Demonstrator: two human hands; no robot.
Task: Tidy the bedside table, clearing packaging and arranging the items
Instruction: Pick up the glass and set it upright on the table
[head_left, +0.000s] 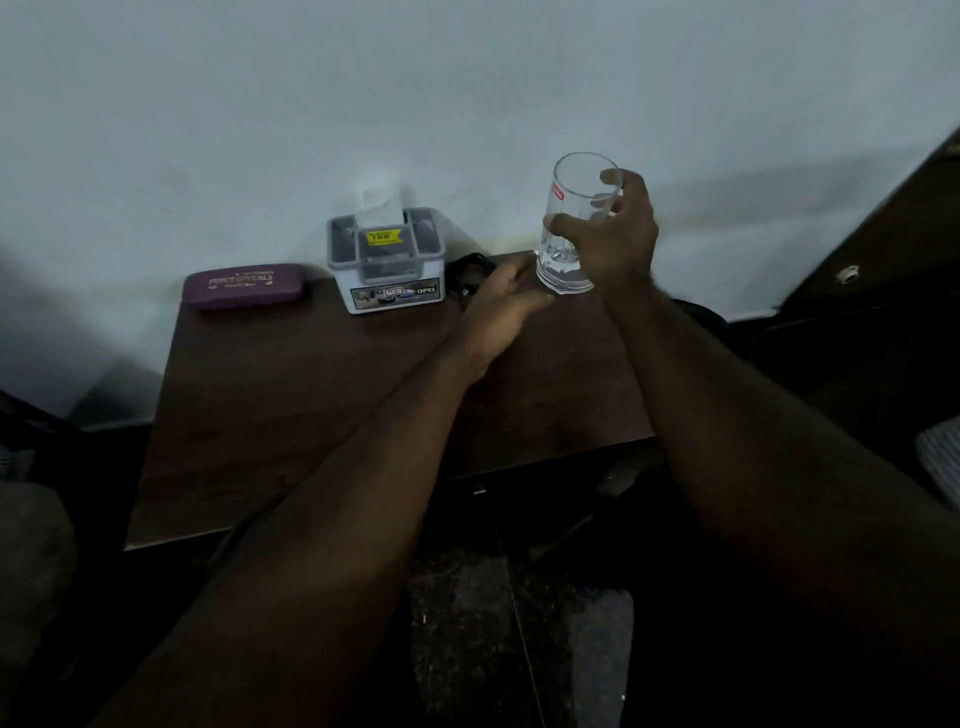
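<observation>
A clear drinking glass (570, 208) with a small red label hangs tilted above the back right corner of the dark wooden bedside table (291, 415). My right hand (618, 239) is wrapped around it from the right. My left hand (501, 306) hovers just left of and below the glass, fingers loosely apart, with nothing in it. A grey plastic organiser box (387, 260) with a yellow price sticker stands at the back middle. A purple spectacle case (244, 285) lies at the back left.
A dark corded object (467, 273) lies between the organiser and my left hand, partly hidden. A pale wall rises directly behind the table. Dark furniture (883, 234) stands to the right, and dark floor lies in front.
</observation>
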